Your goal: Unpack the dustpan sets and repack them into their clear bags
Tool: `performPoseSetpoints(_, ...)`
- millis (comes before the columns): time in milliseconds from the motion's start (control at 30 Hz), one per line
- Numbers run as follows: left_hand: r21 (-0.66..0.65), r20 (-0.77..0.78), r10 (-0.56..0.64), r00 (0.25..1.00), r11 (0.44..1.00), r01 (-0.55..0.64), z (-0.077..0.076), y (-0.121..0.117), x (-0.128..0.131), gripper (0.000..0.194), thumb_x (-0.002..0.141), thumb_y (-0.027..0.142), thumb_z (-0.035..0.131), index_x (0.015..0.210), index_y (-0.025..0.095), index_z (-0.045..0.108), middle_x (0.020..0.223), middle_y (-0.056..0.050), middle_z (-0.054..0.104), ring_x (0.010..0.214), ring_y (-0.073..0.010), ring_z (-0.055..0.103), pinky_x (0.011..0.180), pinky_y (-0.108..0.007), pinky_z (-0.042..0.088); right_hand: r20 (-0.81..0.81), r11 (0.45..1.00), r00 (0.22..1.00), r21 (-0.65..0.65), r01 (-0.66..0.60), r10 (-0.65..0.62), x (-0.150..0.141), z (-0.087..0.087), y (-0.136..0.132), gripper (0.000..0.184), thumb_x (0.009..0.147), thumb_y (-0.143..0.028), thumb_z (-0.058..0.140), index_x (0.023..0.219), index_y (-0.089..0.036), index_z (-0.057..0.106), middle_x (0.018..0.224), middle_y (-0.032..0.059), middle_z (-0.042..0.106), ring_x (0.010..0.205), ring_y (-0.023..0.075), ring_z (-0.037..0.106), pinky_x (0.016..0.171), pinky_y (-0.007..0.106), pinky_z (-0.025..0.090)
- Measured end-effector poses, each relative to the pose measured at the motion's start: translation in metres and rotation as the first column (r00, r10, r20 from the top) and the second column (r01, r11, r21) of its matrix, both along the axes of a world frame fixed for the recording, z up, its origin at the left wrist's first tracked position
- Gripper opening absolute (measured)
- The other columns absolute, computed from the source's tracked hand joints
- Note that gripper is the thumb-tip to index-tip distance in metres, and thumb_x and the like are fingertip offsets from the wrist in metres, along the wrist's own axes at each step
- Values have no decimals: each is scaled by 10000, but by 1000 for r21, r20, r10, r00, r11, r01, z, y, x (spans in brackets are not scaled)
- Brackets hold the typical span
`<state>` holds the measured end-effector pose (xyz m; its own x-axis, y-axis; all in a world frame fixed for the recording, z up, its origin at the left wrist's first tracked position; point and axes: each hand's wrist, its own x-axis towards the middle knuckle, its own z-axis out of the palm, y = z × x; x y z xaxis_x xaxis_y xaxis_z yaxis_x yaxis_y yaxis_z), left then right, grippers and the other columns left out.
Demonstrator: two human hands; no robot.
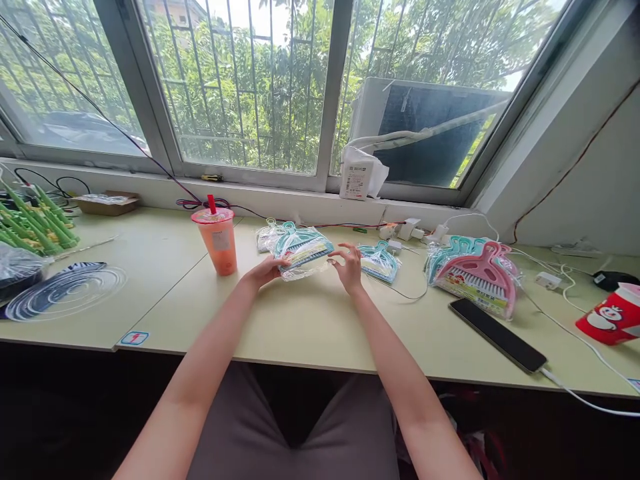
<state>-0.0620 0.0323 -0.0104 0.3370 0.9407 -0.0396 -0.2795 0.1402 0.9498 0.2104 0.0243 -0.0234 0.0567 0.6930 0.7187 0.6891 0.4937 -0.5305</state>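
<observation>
My left hand (pixel 267 272) is closed on the left end of a packaged dustpan and brush set (pixel 305 250), teal with white bristles and a printed card, in a clear plastic bag. The set is tilted above the table. At its right end, my right hand (pixel 349 268) has thumb and fingers curved and apart; the thumb tip is by the loose edge of the film, and I cannot tell whether it touches. Behind the held set lies another wrapped set (pixel 269 237). One more teal set (pixel 380 262) lies just right of my right hand.
Left of my hands stands a cup with a red straw (pixel 220 243). To the right are a stack of teal and pink dustpan sets (pixel 475 277), a phone (pixel 497 333) on a white cable, and a red paper cup (pixel 611 317). Cables and plugs (pixel 410 229) run below the window.
</observation>
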Motion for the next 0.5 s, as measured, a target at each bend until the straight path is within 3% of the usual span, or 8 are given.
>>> performPoseSetpoints(100, -12, -24, -21, 1000, 1000, 21, -1, 1, -3, 409, 684, 82, 820, 1050, 135, 644, 957, -76, 722, 767, -150, 693, 617, -219, 579, -100, 999, 994, -18, -38, 36, 1, 5, 0, 34, 832, -259, 767, 801, -250, 759, 1179, 83, 648, 1177, 295, 538, 1073, 483, 367)
performPoseSetpoints(400, -75, -219, -85, 972, 995, 70, 7, -5, -6, 365, 635, 192, 885, 890, 137, 630, 846, -34, 678, 587, -81, 611, 471, -166, 436, -297, 969, 934, -83, -234, 201, 1, 7, 0, 214, 787, -429, 794, 755, -228, 728, 1086, 81, 667, 1128, 264, 602, 1023, 432, 426)
performPoseSetpoints(500, -84, -251, -70, 965, 995, 50, 6, -5, -5, 399, 605, 225, 907, 875, 138, 626, 827, -29, 666, 585, -84, 606, 483, -178, 442, -320, 973, 928, -63, -221, 190, -1, 10, -4, 212, 800, -433, 774, 762, -232, 717, 1115, 82, 681, 1150, 261, 607, 1030, 426, 432)
